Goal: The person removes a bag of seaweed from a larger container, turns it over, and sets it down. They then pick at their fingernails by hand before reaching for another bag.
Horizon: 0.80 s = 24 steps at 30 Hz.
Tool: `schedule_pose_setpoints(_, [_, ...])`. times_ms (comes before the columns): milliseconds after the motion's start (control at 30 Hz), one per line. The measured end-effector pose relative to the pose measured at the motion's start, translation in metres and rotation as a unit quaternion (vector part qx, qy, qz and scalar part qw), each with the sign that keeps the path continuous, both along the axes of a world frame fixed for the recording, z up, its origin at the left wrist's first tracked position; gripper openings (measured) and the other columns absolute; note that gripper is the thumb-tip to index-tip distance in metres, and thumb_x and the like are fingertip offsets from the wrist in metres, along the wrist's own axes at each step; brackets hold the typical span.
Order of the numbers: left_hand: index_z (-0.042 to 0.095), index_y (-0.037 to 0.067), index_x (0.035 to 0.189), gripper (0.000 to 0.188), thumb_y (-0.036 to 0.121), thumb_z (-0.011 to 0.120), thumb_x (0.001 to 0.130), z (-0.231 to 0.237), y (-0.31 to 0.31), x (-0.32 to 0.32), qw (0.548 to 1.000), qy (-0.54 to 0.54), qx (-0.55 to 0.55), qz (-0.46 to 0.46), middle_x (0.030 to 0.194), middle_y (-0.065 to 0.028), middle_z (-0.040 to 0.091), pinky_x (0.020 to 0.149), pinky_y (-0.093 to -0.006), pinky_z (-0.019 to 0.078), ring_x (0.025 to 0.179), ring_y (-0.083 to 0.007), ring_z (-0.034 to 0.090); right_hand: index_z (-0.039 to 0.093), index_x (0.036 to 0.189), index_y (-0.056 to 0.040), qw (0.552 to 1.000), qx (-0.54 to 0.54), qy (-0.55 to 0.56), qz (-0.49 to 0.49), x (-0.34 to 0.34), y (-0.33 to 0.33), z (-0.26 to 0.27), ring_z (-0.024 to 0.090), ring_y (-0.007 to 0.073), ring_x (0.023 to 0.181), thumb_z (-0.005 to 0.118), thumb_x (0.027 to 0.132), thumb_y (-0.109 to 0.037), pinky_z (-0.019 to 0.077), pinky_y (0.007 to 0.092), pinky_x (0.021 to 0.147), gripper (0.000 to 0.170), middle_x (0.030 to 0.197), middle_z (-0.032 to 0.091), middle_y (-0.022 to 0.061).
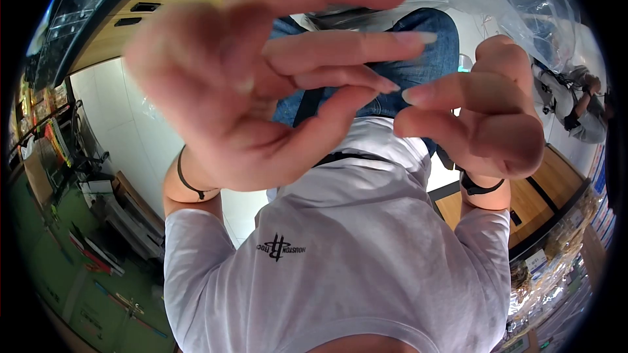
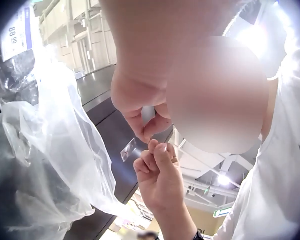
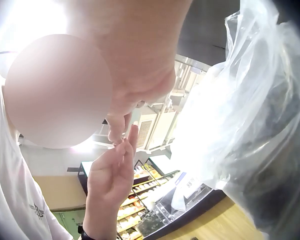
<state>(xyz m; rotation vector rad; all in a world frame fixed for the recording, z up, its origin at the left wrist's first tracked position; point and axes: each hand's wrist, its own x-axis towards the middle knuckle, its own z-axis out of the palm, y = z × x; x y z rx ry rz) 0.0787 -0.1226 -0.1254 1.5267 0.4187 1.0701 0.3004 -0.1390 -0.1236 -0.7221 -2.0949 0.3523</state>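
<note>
White shirt [image 1: 366, 242], left hand [image 1: 229, 88] before it, thumb at fingertip, two fingers extended, right hand [image 1: 484, 108] before it, fingers bent, cannot tell if either holds anything

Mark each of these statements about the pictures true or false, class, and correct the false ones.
1. The left hand makes a closed fist. False: some of its fingers stretch out in the head view.
2. The band by the right hand is dark. True.
3. The shirt is black. False: it is white.
4. The jeans are blue. True.
5. Plastic shows in both wrist views. True.
6. The hands are far apart. False: they are close together.
</note>
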Motion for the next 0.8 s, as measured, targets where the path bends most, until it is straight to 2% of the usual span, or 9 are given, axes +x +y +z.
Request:
schedule_pose_setpoints(133, [0.029,0.027,0.125,0.076,-0.025,0.054,0.075,0.002,-0.007,0.007,0.975,0.11,0.169,0.094,0.14,-0.0392,0.019,0.08,-0.0414,0.0604,0.111,-0.0543,0.051,0.038,0.082,-0.0118,0.999,-0.008,0.013,-0.028,-0.006,-0.002,-0.002,0.042,0.0157,0.064,0.083,0.064,-0.009,0.0315,0.029,0.056,0.048,0.084,0.069,0.007])
schedule_pose_setpoints(200, [0.029,0.027,0.121,0.075,-0.025,0.057,0.074,-0.009,-0.007,0.015,0.976,-0.053,0.174,0.123,0.141,-0.0379,0.018,0.081,-0.0421,0.0597,0.108,-0.0579,0.05,0.039,0.082,-0.0116,0.999,-0.027,0.023,-0.001,-0.005,0.002,-0.001,0.045,0.016,0.065,0.082,0.066,-0.006,0.0338,0.0281,0.057,0.047,0.084,0.069,0.0091])
schedule_pose_setpoints(267, [0.03,0.028,0.117,0.075,-0.025,0.058,0.073,-0.009,-0.003,0.018,0.972,-0.1,0.195,0.086,0.142,-0.0369,0.017,0.08,-0.0432,0.0601,0.107,-0.0613,0.049,0.039,0.082,-0.0113,0.998,-0.047,0.032,0.028,-0.005,0.005,0.0,0.047,0.0162,0.067,0.081,0.068,-0.002,0.0361,0.0272,0.059,0.046,0.085,0.068,0.0112])
schedule_pose_setpoints(333, [0.032,0.029,0.114,0.074,-0.026,0.058,0.073,0.004,-0.01,0.017,0.953,0.103,0.241,0.152,0.143,-0.0369,0.017,0.078,-0.0441,0.0601,0.109,-0.0629,0.046,0.039,0.082,-0.01,0.998,-0.044,0.036,0.019,-0.007,0.005,0.002,0.052,0.0172,0.071,0.078,0.071,0.003,0.0397,0.0264,0.063,0.042,0.086,0.068,0.0143])
schedule_pose_setpoints(500, [0.039,0.019,0.119,0.064,-0.023,0.059,0.075,-0.004,0.002,0.01,0.942,0.048,0.324,0.079,0.143,-0.0332,0.022,0.078,-0.0407,0.0602,0.113,-0.0579,0.047,0.04,0.083,-0.0081,0.998,-0.049,0.047,-0.018,-0.01,0.0,-0.002,0.053,0.0191,0.076,0.073,0.073,0.01,0.042,0.0281,0.068,0.039,0.088,0.067,0.016])
schedule_pose_setpoints(667, [0.021,-0.001,0.145,0.069,-0.001,0.055,0.084,0.036,-0.02,0.026,0.99,0.085,-0.059,0.097,0.147,-0.0208,0.029,0.091,-0.0305,0.0519,0.129,-0.0356,0.044,0.044,0.089,-0.0053,0.999,-0.018,-0.006,-0.048,-0.012,-0.002,-0.001,0.053,0.0217,0.08,0.069,0.077,0.008,0.0423,0.0318,0.072,0.03,0.09,0.065,0.0148])
schedule_pose_setpoints(700, [0.021,-0.001,0.145,0.069,-0.001,0.055,0.084,0.05,-0.023,0.028,0.99,0.084,-0.058,0.097,0.147,-0.0208,0.029,0.091,-0.0305,0.0519,0.129,-0.0356,0.044,0.047,0.093,-0.0042,0.998,-0.026,0.009,-0.049,-0.012,-0.003,-0.003,0.052,0.0221,0.08,0.068,0.079,0.005,0.0422,0.0321,0.073,0.027,0.09,0.064,0.0139])
schedule_pose_setpoints(767, [0.023,-0.002,0.145,0.077,0.024,0.057,0.081,0.072,-0.026,0.033,0.884,0.065,-0.448,0.118,0.146,-0.0204,0.034,0.091,-0.021,0.0452,0.129,-0.0283,0.044,0.049,0.096,-0.003,0.998,-0.034,0.023,-0.05,-0.013,-0.002,-0.006,0.052,0.0225,0.08,0.067,0.081,0.002,0.0421,0.0324,0.074,0.024,0.09,0.063,0.0131])
schedule_pose_setpoints(800, [0.023,-0.002,0.145,0.077,0.024,0.057,0.081,0.071,-0.029,0.035,0.884,0.064,-0.447,0.117,0.146,-0.0204,0.034,0.091,-0.021,0.0452,0.129,-0.0283,0.044,0.051,0.099,-0.0016,0.998,-0.022,0.028,-0.052,-0.013,-0.002,-0.007,0.052,0.0225,0.08,0.066,0.082,0.001,0.0424,0.0325,0.074,0.023,0.09,0.063,0.013])
